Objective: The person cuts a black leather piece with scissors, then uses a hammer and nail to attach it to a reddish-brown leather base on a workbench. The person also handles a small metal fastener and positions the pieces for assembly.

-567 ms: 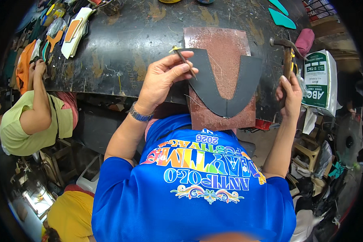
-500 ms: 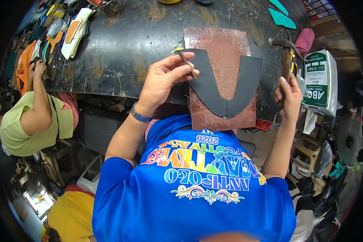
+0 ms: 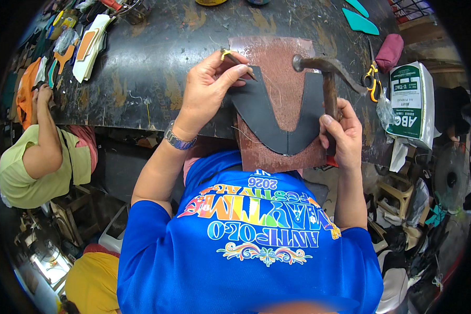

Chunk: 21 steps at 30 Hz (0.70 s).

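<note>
My left hand point(image 3: 206, 86) pinches a thin dark metal punch point(image 3: 251, 74) with yellow material at its top end. Its lower tip is over the left arm of a black U-shaped leather piece point(image 3: 285, 140). Small marks run along the piece's inner edge, and a seam crosses the middle of its curve. Beneath it lies a reddish-brown board point(image 3: 277, 49) with a worn surface. A hammer point(image 3: 330, 91) is gripped by its wooden handle in my right hand point(image 3: 344, 131); its metal head is above the right arm of the leather piece.
Yellow-handled scissors point(image 3: 372, 83), a pink pouch point(image 3: 389, 52) and a green-and-white package point(image 3: 412, 104) sit at right. Teal pieces point(image 3: 360, 22) lie at far right. White and tan pieces point(image 3: 91, 47) are at left, near a co-worker in a light green top point(image 3: 39, 162).
My right hand has swung the hammer leftward, from beside the board to over the leather piece. My left hand still pinches the punch near the left arm. The view has shifted slightly.
</note>
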Each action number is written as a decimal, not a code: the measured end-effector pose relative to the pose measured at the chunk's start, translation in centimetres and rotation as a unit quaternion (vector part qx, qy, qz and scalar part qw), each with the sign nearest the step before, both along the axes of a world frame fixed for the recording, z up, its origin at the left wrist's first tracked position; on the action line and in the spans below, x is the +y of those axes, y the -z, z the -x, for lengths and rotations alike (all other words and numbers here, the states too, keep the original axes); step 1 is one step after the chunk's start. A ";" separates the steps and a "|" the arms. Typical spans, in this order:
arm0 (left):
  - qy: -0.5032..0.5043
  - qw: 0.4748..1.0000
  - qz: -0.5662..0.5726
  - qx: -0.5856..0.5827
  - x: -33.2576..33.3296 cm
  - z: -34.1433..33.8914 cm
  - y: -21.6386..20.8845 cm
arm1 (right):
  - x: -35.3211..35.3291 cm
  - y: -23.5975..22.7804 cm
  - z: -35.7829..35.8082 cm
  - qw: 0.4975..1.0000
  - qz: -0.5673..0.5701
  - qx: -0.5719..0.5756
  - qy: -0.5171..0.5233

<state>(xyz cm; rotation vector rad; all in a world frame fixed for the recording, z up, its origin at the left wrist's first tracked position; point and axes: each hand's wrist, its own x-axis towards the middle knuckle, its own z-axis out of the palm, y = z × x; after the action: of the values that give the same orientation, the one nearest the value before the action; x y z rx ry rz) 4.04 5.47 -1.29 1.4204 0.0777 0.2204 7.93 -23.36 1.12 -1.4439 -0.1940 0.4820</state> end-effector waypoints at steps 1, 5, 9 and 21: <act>-0.005 1.000 -0.021 -0.013 -0.3 -0.2 0.1 | 0.1 -0.1 0.2 1.000 0.006 -0.007 -0.004; -0.036 0.995 -0.089 -0.021 -0.8 -1.3 0.6 | 0.1 -0.3 0.7 1.000 0.005 -0.025 0.012; -0.054 0.994 -0.095 -0.013 -0.8 -1.7 0.7 | 0.1 -0.4 0.6 0.999 0.013 -0.052 0.005; -0.045 0.983 -0.179 0.014 -1.0 -1.8 0.1 | 1.0 -0.9 0.7 0.997 0.054 -0.059 -0.003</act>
<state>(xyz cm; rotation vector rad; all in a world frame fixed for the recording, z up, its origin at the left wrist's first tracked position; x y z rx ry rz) 5.85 4.49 -1.35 1.7796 0.1308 0.3009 7.20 -22.37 1.99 -1.5796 -0.2697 0.4168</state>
